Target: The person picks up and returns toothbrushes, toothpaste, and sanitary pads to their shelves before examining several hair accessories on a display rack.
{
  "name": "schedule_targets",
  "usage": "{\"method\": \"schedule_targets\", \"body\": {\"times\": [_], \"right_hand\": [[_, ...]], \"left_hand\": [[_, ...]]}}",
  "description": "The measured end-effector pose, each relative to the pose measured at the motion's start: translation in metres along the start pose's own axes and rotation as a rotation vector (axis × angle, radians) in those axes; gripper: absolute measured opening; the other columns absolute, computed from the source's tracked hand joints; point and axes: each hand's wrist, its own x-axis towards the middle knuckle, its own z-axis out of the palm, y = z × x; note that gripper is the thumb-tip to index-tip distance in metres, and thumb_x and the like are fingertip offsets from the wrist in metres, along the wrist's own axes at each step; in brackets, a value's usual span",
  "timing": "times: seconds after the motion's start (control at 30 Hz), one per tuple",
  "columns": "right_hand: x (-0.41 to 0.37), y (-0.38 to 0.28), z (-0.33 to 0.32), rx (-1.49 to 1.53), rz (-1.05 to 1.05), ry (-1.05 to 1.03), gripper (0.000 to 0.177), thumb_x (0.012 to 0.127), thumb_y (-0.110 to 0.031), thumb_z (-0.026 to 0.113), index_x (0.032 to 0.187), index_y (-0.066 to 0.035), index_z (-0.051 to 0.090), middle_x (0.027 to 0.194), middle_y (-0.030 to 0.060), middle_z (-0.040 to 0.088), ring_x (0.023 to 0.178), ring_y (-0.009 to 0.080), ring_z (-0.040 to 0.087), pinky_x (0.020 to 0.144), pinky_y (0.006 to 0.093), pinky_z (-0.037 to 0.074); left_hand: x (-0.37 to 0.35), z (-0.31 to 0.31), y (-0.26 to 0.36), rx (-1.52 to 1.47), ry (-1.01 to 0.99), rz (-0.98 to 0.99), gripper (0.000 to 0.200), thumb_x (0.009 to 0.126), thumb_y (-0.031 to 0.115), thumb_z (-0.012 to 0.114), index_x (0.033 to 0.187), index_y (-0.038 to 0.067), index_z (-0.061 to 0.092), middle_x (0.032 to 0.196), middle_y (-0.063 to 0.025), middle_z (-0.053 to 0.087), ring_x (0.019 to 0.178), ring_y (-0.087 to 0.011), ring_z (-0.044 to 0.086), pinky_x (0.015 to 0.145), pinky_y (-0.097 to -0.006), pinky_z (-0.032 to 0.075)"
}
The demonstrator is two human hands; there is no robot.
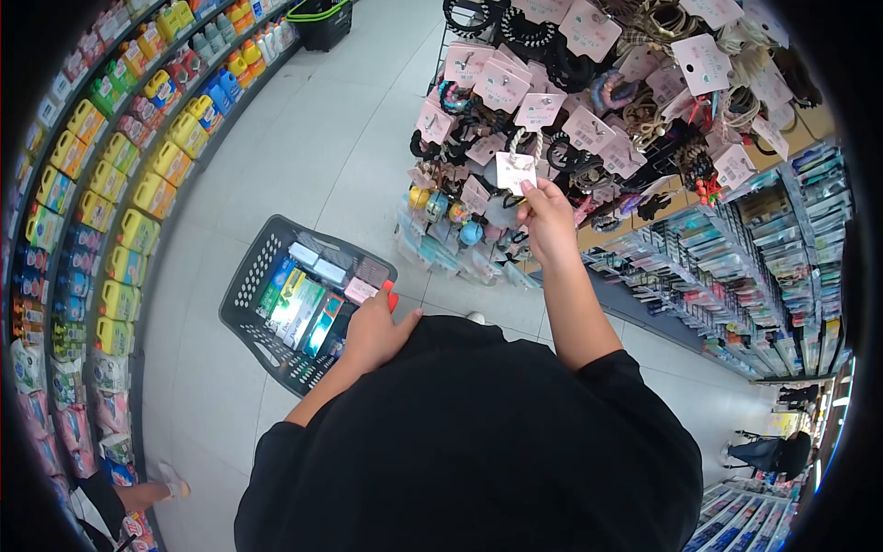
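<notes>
My right hand (pixel 546 221) is closed in a pinch on the lower edge of a small white card. A cream, rope-like hair tie (pixel 528 147) is looped through the top of this card, in front of the hair-accessory rack (pixel 589 129). My left hand (pixel 372 333) is closed at the near side of a dark grey shopping basket (pixel 241 276), around a red handle (pixel 392 300); part of the grip is hidden. Inside the basket lie several boxed goods, among them a green and white box (pixel 299 308) and a pink box (pixel 361 291).
Curved shelves (pixel 129 202) of bottles and packs line the left. More hanging goods (pixel 727 258) fill a rack on the right. Another basket (pixel 320 26) stands on the tiled floor (pixel 212 193) at the top. One person (pixel 773 454) is at the lower right; a leg (pixel 147 497) shows lower left.
</notes>
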Motion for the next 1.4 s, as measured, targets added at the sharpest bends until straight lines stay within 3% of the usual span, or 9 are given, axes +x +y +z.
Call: {"method": "schedule_targets", "body": {"times": [0.43, 0.5, 0.7, 0.73, 0.83, 0.87, 0.97, 1.17, 1.4], "right_hand": [[-0.020, 0.024, 0.015, -0.027, 0.109, -0.010, 0.020, 0.087, -0.012, 0.064, 0.100, 0.000, 0.054, 0.070, -0.0008, 0.057, 0.052, 0.0070, 0.048, 0.050, 0.0207, 0.037], [-0.028, 0.030, 0.018, -0.085, 0.105, -0.093, 0.021, 0.087, -0.008, 0.062, 0.104, 0.001, 0.053, 0.078, 0.0024, 0.061, 0.056, 0.0071, 0.051, 0.052, 0.0212, 0.040], [-0.036, 0.024, 0.022, -0.416, -0.408, -0.327, 0.016, 0.086, 0.000, 0.059, 0.103, 0.000, 0.057, 0.100, 0.0084, 0.064, 0.083, 0.0119, 0.061, 0.072, 0.0254, 0.049], [-0.039, 0.017, 0.025, -0.415, -0.482, -0.270, 0.015, 0.082, 0.003, 0.061, 0.096, -0.001, 0.060, 0.103, 0.0106, 0.064, 0.092, 0.0187, 0.062, 0.078, 0.0286, 0.049], [-0.039, -0.003, 0.029, -0.737, -0.951, -0.209, 0.018, 0.077, 0.006, 0.062, 0.093, -0.001, 0.060, 0.106, 0.0134, 0.063, 0.097, 0.0249, 0.061, 0.081, 0.0309, 0.049], [-0.041, -0.004, 0.030, -0.719, -0.961, -0.177, 0.020, 0.073, 0.008, 0.062, 0.091, -0.001, 0.061, 0.106, 0.0149, 0.062, 0.098, 0.0300, 0.061, 0.083, 0.0323, 0.049], [-0.038, -0.008, 0.028, -0.776, -1.040, -0.113, 0.014, 0.078, 0.005, 0.062, 0.090, 0.000, 0.061, 0.103, 0.0127, 0.064, 0.095, 0.0262, 0.062, 0.082, 0.0320, 0.049], [-0.027, 0.014, 0.017, -0.207, -0.233, -0.033, 0.016, 0.088, -0.007, 0.060, 0.101, 0.002, 0.056, 0.094, 0.0096, 0.065, 0.072, 0.0114, 0.060, 0.064, 0.0249, 0.048], [-0.015, 0.036, -0.002, -0.109, -0.032, 0.133, 0.018, 0.090, -0.013, 0.059, 0.102, -0.001, 0.053, 0.083, 0.0057, 0.063, 0.061, 0.0090, 0.055, 0.057, 0.0216, 0.044]], "left_hand": [[-0.002, -0.003, 0.003, -0.008, 0.015, 0.022, 0.059, 0.081, 0.042, 0.064, 0.107, -0.008, 0.053, 0.096, -0.0262, 0.060, 0.090, -0.0403, 0.060, 0.077, -0.0438, 0.049], [-0.001, 0.000, 0.001, -0.006, 0.043, 0.039, 0.057, 0.081, 0.042, 0.065, 0.105, -0.008, 0.053, 0.095, -0.0257, 0.061, 0.089, -0.0401, 0.060, 0.077, -0.0437, 0.049], [-0.004, -0.003, 0.003, -0.026, 0.016, 0.026, 0.056, 0.081, 0.042, 0.064, 0.106, -0.007, 0.053, 0.094, -0.0253, 0.061, 0.088, -0.0397, 0.061, 0.077, -0.0432, 0.049], [-0.003, -0.004, 0.005, -0.019, 0.007, 0.018, 0.056, 0.081, 0.042, 0.064, 0.107, -0.007, 0.053, 0.095, -0.0253, 0.061, 0.089, -0.0397, 0.061, 0.077, -0.0432, 0.049], [-0.002, -0.004, 0.005, -0.003, 0.000, 0.013, 0.057, 0.081, 0.041, 0.064, 0.108, -0.007, 0.053, 0.095, -0.0254, 0.061, 0.089, -0.0395, 0.061, 0.077, -0.0431, 0.049], [-0.002, -0.003, 0.005, 0.002, -0.001, 0.013, 0.058, 0.081, 0.041, 0.064, 0.109, -0.007, 0.052, 0.095, -0.0254, 0.061, 0.089, -0.0394, 0.061, 0.078, -0.0431, 0.049], [-0.003, -0.004, 0.006, 0.008, 0.001, 0.008, 0.059, 0.081, 0.041, 0.064, 0.111, -0.007, 0.051, 0.096, -0.0249, 0.061, 0.090, -0.0389, 0.061, 0.078, -0.0427, 0.049], [-0.004, -0.003, 0.005, -0.016, 0.029, 0.037, 0.062, 0.081, 0.041, 0.065, 0.115, -0.008, 0.050, 0.098, -0.0233, 0.061, 0.092, -0.0380, 0.061, 0.079, -0.0424, 0.049], [-0.004, -0.004, 0.004, -0.031, 0.015, 0.023, 0.057, 0.080, 0.041, 0.065, 0.107, -0.008, 0.052, 0.097, -0.0249, 0.061, 0.091, -0.0390, 0.060, 0.078, -0.0429, 0.049]]}}
